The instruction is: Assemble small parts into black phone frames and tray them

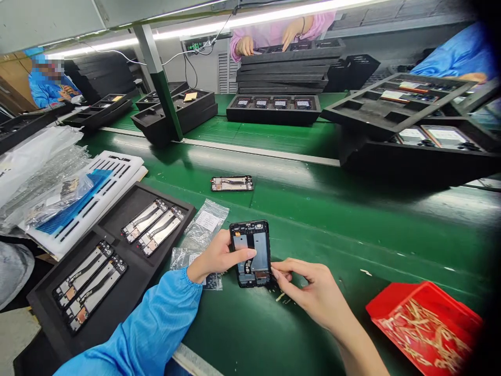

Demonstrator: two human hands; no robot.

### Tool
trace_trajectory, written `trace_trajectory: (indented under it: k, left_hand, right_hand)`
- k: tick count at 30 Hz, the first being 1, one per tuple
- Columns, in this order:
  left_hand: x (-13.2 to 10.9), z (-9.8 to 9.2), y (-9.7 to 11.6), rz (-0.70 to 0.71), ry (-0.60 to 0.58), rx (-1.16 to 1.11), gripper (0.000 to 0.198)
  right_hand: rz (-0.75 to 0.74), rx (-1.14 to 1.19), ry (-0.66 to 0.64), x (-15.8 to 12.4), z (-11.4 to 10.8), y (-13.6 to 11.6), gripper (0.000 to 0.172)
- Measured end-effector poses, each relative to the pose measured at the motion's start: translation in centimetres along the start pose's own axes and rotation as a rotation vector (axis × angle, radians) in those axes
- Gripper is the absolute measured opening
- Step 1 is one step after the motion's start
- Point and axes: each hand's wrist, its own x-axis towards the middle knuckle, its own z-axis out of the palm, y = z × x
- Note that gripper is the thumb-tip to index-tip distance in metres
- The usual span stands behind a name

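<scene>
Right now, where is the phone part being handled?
In the head view, the phone part is just below centre, held by the left hand, with the right hand at its lower right edge; clear bags lie to its left.

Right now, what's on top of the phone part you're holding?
The left hand lays its thumb across the phone part, over a dark strip. The strip shows above and below; the bit under the thumb is covered from view.

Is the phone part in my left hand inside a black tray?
No, your left hand holds the phone part over the green surface, right of the black tray.
</scene>
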Motion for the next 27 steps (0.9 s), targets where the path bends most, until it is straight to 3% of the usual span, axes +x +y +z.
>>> trace_trajectory:
  k: [10,17,23,27]
  left_hand:
    - [0.0,0.2,-0.2,0.002,-0.015,-0.030,0.051]
    - [0.1,0.4,-0.6,0.007,-0.021,-0.028,0.047]
    - [0.1,0.4,-0.5,0.018,-0.011,-0.020,0.049]
    - [0.1,0.4,-0.4,0.037,-0.014,0.017,0.045]
  right_hand:
    - [0.095,0.028,-0.078,-0.1,0.4,-0.1,0.027]
    - [0.084,0.031,0.027,0.2,1.3,-0.6,0.023]
    - [0.158,0.084,-0.062,0.3,1.2,-0.8,0.030]
    - [0.068,-0.073,0.040,0.3,2.0,-0.9,0.028]
